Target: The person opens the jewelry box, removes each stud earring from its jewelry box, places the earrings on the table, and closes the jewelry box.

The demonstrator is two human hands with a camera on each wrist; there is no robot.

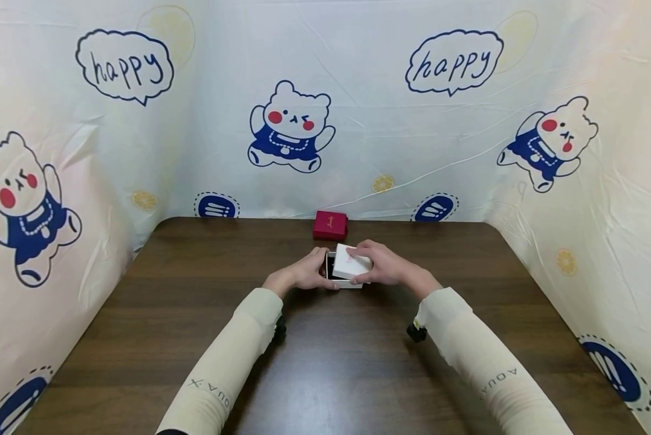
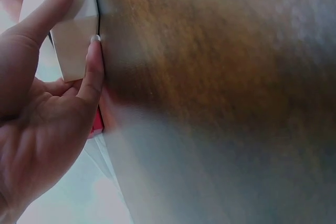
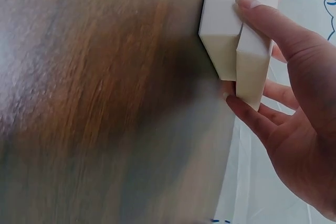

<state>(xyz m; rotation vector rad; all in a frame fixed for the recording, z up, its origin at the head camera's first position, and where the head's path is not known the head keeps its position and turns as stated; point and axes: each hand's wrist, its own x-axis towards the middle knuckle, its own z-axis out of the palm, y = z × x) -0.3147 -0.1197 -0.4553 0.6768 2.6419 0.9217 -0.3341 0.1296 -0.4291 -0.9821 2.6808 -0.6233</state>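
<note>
A small white box base (image 1: 350, 284) with a dark inside stands on the table towards the back. Its white lid (image 1: 351, 263) lies tilted and shifted to the right over it, so part of the dark interior shows at the left. My left hand (image 1: 307, 269) grips the base at its left side, thumb on the front wall and fingers behind. With thumb and fingers my right hand (image 1: 384, 264) holds the lid by its right side. In the right wrist view the lid (image 3: 257, 40) overhangs the end of the base (image 3: 223, 19).
Just behind the white box sits a small red box (image 1: 330, 225) with gold lettering, at the back edge of the brown wooden table (image 1: 336, 362). A printed cloth (image 1: 369, 139) hangs around the back and sides.
</note>
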